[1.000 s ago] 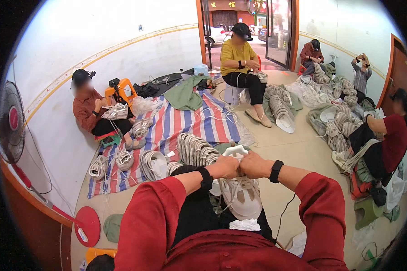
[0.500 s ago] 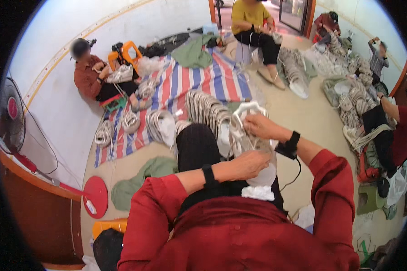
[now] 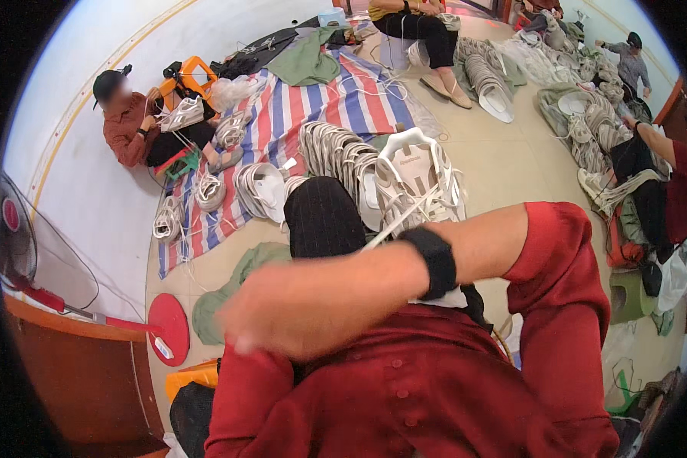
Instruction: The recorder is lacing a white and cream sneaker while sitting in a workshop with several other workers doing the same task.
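A white and beige sneaker upper [image 3: 426,174] stands at my right knee, its laces partly threaded through the eyelets. From it a white lace [image 3: 395,223] runs taut down to the left and disappears behind my right forearm. My right hand [image 3: 294,305] has swung across my lap to the left and is smeared by motion; whether the lace is in its fingers is hidden. Behind that arm my left hand is out of sight, with only the left sleeve showing. A row of nested uppers [image 3: 336,149] lies just beyond my dark-trousered knee [image 3: 324,217].
A striped sheet [image 3: 351,95] covers the floor ahead, with several uppers [image 3: 259,191] on its near edge. A red-based fan [image 3: 168,328] stands at left beside a green cloth [image 3: 240,271]. Co-workers sit at left, ahead and right, near heaps of uppers [image 3: 588,145].
My right hand has left the upper and swept left across my lap, drawing a lace taut. My left hand has gone out of sight. The upper now stands more upright.
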Motion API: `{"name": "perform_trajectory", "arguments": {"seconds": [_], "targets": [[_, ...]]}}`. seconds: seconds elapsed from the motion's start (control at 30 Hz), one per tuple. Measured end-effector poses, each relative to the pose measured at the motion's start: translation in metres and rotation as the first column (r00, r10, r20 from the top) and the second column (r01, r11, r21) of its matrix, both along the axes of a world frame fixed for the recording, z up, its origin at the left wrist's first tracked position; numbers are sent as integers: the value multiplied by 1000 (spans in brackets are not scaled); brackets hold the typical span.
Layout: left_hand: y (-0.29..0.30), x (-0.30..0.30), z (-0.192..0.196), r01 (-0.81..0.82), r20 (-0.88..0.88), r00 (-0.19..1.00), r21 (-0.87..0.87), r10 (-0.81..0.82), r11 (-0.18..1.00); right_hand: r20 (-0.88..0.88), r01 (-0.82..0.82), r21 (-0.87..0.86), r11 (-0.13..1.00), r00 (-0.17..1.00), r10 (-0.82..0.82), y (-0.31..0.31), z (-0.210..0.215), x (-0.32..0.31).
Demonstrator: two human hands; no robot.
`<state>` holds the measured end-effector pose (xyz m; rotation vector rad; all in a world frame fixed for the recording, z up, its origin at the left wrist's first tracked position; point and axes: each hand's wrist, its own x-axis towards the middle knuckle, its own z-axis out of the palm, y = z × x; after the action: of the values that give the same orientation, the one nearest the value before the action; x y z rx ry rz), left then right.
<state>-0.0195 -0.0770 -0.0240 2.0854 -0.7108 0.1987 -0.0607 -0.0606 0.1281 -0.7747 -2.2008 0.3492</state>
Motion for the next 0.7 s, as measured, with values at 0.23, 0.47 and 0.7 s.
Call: {"name": "perform_trajectory", "arguments": {"seconds": [0.23,0.47,0.7], "targets": [[14,-11,21,15,-86,996,-100,-24,995,59,129,68,989,989,-134,-45,-10,-2],[22,-32,75,168,-226,951,-196,-211,966,-174,927,-195,320,288,-942,-153,-59,112],[-28,-88,164,696,51,688,-328,-724,639,-3,922,-359,141,150,-989,-175,-144,135]]}}
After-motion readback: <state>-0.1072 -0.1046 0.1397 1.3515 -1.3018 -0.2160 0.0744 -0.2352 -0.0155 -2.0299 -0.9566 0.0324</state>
